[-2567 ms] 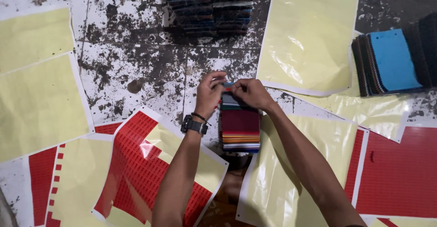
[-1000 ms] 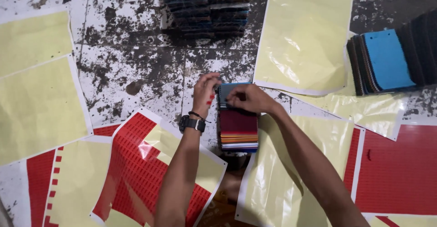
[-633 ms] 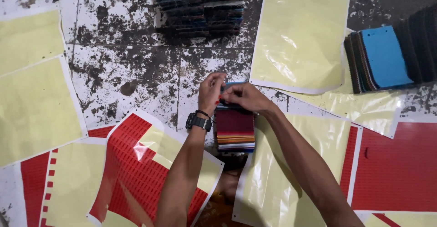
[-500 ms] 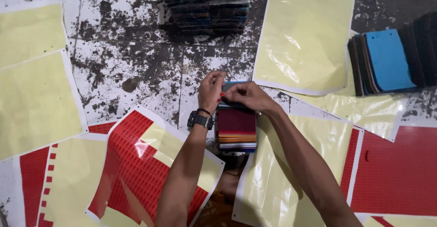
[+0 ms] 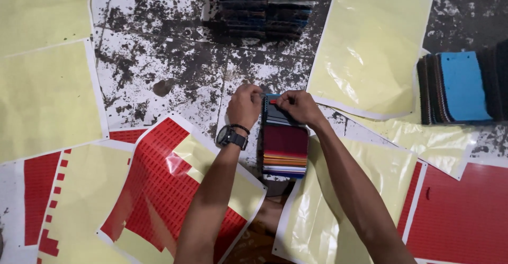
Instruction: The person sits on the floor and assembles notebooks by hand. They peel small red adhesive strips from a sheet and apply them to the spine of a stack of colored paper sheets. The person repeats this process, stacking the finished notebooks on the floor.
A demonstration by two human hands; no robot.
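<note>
Swatch stack sits centre frame on the stained floor, long axis running top-to-bottom. Both hands work its top end: left hand fingers curled on the top-left corner, right hand pinching a small red sticker just over the top swatch. Right is nearer.

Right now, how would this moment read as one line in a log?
left hand: on swatch stack top | right hand: pinching small red sticker there | red sticker sheet: beside

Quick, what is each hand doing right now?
Left hand: closed, pinching the top of the fabric swatch stack.
Right hand: closed, pinching the same top edge.
</note>
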